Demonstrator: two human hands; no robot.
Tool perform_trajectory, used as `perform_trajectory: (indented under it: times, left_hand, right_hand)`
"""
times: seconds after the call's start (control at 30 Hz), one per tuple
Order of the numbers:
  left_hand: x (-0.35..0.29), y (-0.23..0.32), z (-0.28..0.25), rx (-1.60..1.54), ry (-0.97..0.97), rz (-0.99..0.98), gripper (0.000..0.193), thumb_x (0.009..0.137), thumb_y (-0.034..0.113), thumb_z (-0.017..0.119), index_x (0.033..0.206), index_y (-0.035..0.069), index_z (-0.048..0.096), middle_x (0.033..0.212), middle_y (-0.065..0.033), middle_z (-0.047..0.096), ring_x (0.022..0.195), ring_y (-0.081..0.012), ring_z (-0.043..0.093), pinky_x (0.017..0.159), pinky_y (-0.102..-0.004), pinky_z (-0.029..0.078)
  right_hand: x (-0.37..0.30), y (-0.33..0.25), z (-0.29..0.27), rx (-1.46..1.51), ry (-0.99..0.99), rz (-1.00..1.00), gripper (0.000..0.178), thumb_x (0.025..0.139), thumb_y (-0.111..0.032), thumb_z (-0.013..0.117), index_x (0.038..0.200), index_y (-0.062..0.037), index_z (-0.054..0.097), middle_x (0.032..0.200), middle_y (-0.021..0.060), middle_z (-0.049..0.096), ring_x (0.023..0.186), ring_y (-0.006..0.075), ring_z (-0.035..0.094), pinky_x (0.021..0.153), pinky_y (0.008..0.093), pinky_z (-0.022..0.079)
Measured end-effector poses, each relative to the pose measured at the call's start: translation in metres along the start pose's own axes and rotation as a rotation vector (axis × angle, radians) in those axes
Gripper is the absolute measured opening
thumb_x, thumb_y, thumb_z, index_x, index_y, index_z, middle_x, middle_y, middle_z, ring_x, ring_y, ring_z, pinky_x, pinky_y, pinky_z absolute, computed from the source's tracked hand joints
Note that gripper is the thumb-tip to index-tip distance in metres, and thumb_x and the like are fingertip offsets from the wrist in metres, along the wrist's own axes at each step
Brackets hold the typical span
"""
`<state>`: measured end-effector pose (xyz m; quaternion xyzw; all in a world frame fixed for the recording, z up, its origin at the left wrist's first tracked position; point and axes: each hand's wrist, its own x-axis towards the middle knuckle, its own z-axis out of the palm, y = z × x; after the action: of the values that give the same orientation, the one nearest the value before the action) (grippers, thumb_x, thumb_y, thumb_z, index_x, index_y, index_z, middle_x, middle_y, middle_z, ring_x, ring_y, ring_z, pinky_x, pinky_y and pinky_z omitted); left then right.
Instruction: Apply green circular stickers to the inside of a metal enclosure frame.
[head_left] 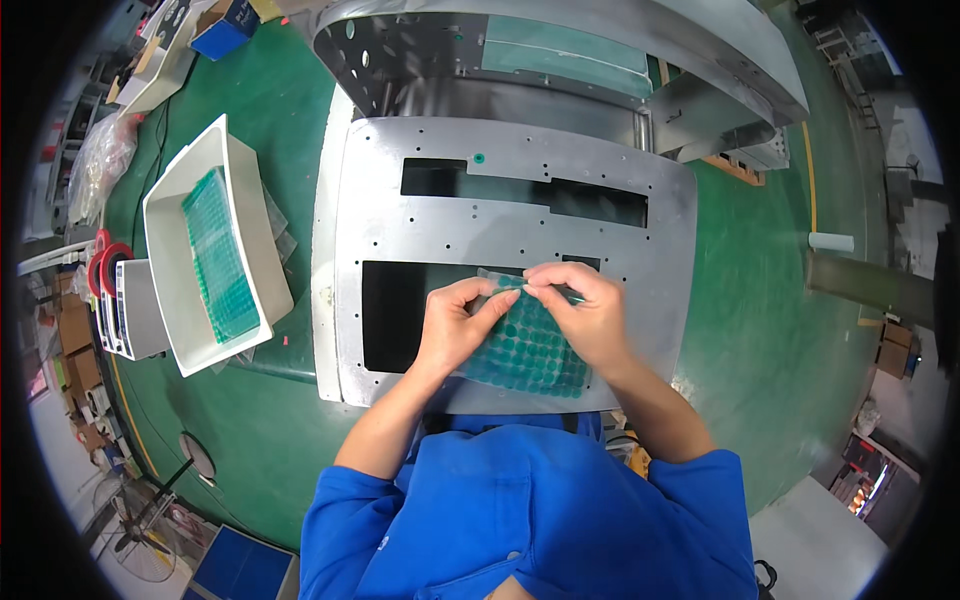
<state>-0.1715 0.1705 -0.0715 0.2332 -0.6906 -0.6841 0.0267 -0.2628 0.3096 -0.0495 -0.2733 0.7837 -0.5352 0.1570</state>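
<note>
Between my two hands hangs a clear sheet of round green stickers, over the near part of a grey metal panel. My left hand pinches the sheet's upper edge between thumb and forefinger. Close beside it, my right hand has its thumb and forefinger pressed together at the same edge; the sheet's top corner shows between the fingertips. Whether a loose sticker is in the right fingertips is too small to tell. One green dot sits on the panel near the far cutout. Rectangular cutouts and small holes run across the panel.
Left of the panel, a white bin holds more green sticker sheets. Red-handled scissors stand in a holder beside it. A large curved metal housing rises behind the panel. A fan stands at lower left.
</note>
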Motion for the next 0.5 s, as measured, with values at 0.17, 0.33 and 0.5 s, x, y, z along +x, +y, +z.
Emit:
perform_trajectory:
  times: [0.17,0.33,0.5]
  left_hand:
    - [0.007,-0.014,0.005,-0.099,0.060,-0.090,0.017,0.075,0.017,0.068,0.074,0.000,0.064,0.056,0.0032,0.054,0.050,-0.0007,0.039,0.044,-0.0177,0.032]
    - [0.007,-0.018,0.001,-0.073,0.091,-0.135,0.018,0.075,0.018,0.068,0.073,0.001,0.063,0.055,0.0047,0.052,0.050,-0.0002,0.039,0.044,-0.0171,0.031]
    - [0.007,-0.018,-0.003,-0.057,0.059,-0.221,0.014,0.076,0.014,0.067,0.076,0.000,0.063,0.068,0.0010,0.060,0.060,-0.0026,0.049,0.055,-0.0169,0.039]
  right_hand:
    - [0.013,0.012,0.001,-0.014,0.045,0.012,0.005,0.072,-0.002,0.062,0.076,-0.0021,0.058,0.081,0.0057,0.060,0.071,0.0157,0.057,0.064,0.0255,0.044]
    - [0.052,0.045,-0.014,-0.176,-0.005,0.181,0.005,0.072,-0.007,0.060,0.075,-0.0043,0.059,0.076,0.0041,0.054,0.065,0.0164,0.052,0.061,0.0269,0.043]
    - [0.058,0.047,-0.013,-0.334,-0.062,0.172,0.004,0.073,-0.011,0.057,0.074,-0.0079,0.059,0.076,0.0036,0.054,0.075,0.0195,0.052,0.067,0.0318,0.042]
